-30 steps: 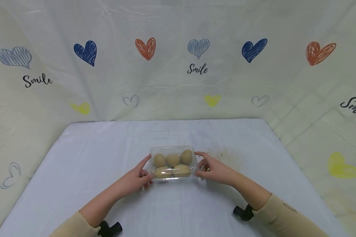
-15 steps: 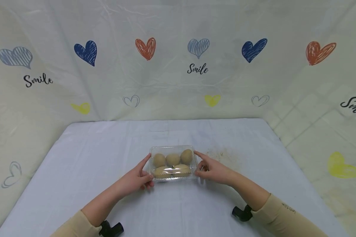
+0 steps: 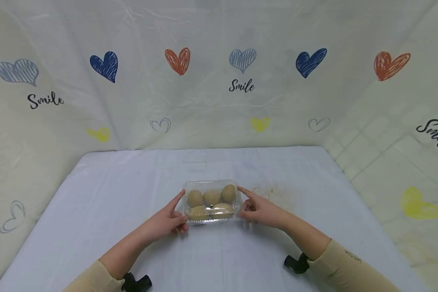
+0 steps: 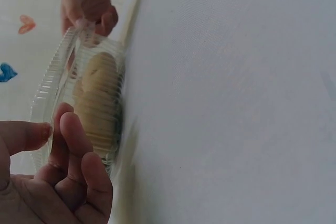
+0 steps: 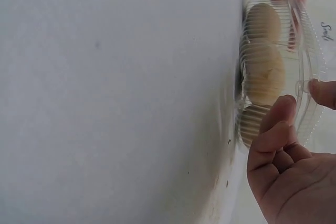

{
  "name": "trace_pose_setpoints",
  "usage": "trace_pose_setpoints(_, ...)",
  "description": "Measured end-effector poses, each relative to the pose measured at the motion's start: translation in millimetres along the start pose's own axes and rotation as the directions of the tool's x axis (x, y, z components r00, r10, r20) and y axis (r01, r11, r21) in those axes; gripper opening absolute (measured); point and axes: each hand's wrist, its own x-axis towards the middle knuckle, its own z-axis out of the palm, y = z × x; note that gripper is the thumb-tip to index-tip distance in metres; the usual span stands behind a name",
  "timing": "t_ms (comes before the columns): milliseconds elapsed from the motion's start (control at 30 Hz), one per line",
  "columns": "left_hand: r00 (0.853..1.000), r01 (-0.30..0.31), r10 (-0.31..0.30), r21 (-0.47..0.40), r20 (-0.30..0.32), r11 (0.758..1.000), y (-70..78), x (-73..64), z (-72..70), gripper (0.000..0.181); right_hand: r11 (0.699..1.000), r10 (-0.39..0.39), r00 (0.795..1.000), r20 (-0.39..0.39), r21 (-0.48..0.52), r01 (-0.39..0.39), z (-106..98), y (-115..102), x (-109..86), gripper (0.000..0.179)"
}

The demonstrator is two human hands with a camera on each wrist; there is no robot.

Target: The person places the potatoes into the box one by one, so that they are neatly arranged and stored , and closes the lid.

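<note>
A clear plastic clamshell container (image 3: 208, 222) with a ribbed wall sits lid down on the table, and several yellow-brown potatoes (image 3: 212, 197) show through it. At its left end my left hand (image 3: 164, 222) pinches the rim between thumb and fingers, the index finger stretched to the far corner. My right hand (image 3: 264, 210) holds the right end in the same way, its index finger along the far corner. In the left wrist view the thumb (image 4: 31, 134) presses the rim seam from outside. The right wrist view has the right thumb (image 5: 323, 93) on the lid edge.
A white cloth covers the table (image 3: 131, 174). Brown crumbs or stains (image 3: 273, 190) lie right of the container. Behind and at both sides hangs a pale curtain (image 3: 211, 101) printed with hearts and "Smile". A black wrist camera (image 3: 296, 263) is strapped at each sleeve.
The container and both hands stay almost in place. The lower fingers of my right hand have drawn in slightly toward the container; the head view has shifted a little.
</note>
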Motion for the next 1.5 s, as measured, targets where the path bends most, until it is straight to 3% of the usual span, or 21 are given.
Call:
trace_pose_setpoints(233, 1.000, 0.008, -0.008, 0.008, 0.003, 1.000, -3.0, -0.6, -1.4, 0.084, 0.996, 0.004, 1.000, 0.018, 0.093, -0.006, 1.7, -2.2, -1.3, 0.086)
trace_pose_setpoints(567, 1.000, 0.007, -0.007, 0.001, 0.004, 1.000, -1.1, -1.1, -1.1, 0.084, 0.994, -0.004, 1.000, 0.020, 0.111, 0.001, 2.0, -2.3, -0.5, 0.086)
trace_pose_setpoints(1000, 1.000, -0.019, 0.019, 0.000, 0.003, 1.000, -0.4, -2.0, 1.9, 0.084, 0.995, 0.016, 1.000, -0.002, 0.094, -0.016, 2.4, -0.3, 0.5, 0.088)
trace_pose_setpoints(1500, 1.000, -0.024, 0.024, -0.003, 0.006, 1.000, 2.9, -2.4, 3.2, 0.084, 1.000, 0.012, 1.000, 0.027, 0.021, -0.012, -5.5, -5.0, -4.1, 0.087)
